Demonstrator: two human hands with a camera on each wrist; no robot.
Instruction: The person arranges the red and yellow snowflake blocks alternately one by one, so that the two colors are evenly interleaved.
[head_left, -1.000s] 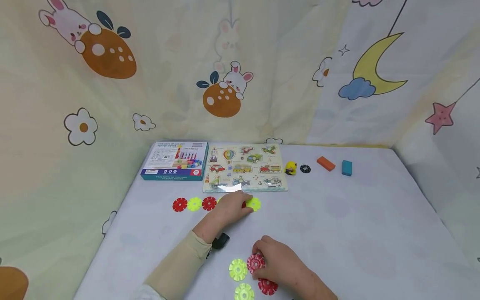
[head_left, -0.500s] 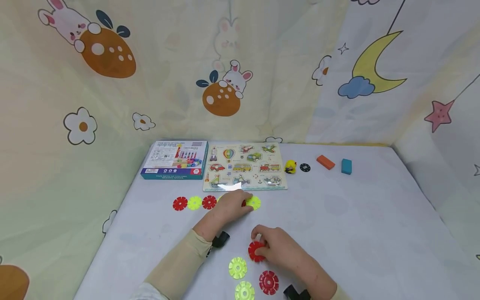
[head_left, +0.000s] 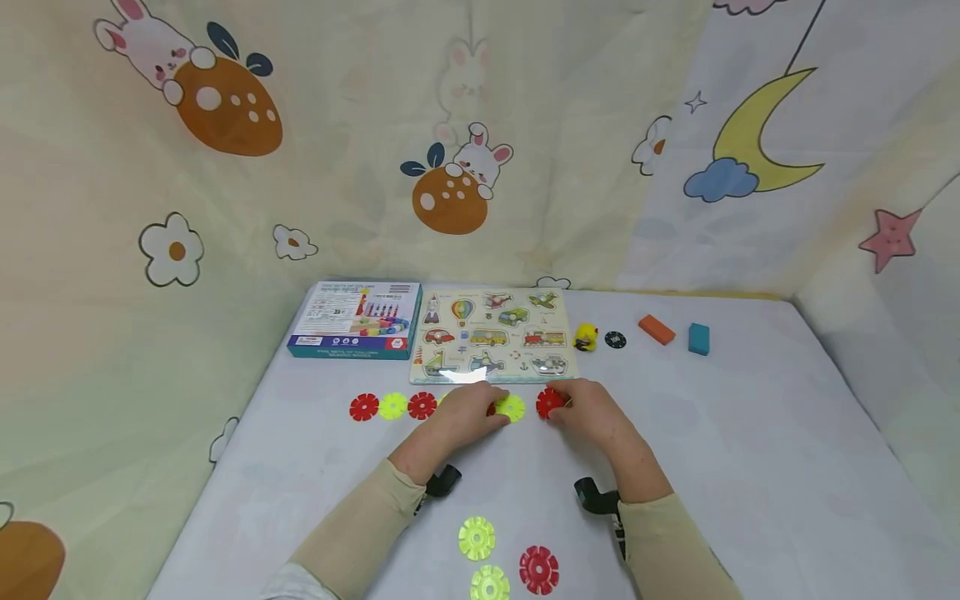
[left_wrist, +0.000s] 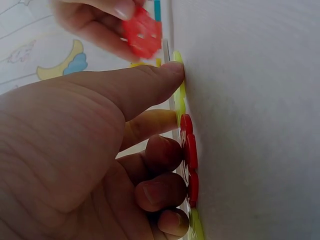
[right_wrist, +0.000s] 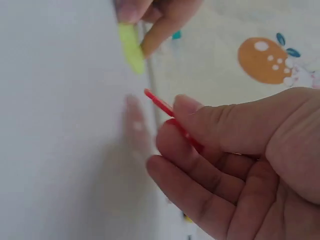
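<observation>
In the head view, my right hand (head_left: 597,418) pinches a red notched plastic disc (head_left: 548,403) between thumb and fingers. The right wrist view shows this red disc (right_wrist: 161,104) tilted and held above the table. My left hand (head_left: 467,414) has thumb and index finger on opposite edges of a yellow-green notched disc (head_left: 512,408), the right end of a row. Its other fingers rest on more discs, with a red disc (left_wrist: 190,150) under them. Left of that hand lie a red disc (head_left: 364,407), a yellow-green disc (head_left: 393,406) and another red disc (head_left: 422,406); the hand hides the row's middle.
Nearer the front lie two yellow-green discs (head_left: 477,538) and a red disc (head_left: 539,570). Behind the row are a boxed toy (head_left: 356,321) and a vehicle puzzle board (head_left: 491,337). A yellow duck figure (head_left: 586,337), black round chip (head_left: 615,340), orange block (head_left: 657,329) and blue block (head_left: 699,339) stand right.
My right hand has picked up a red disc from the front group and carried it forward to the right of the row. The left hand has stayed in place.
</observation>
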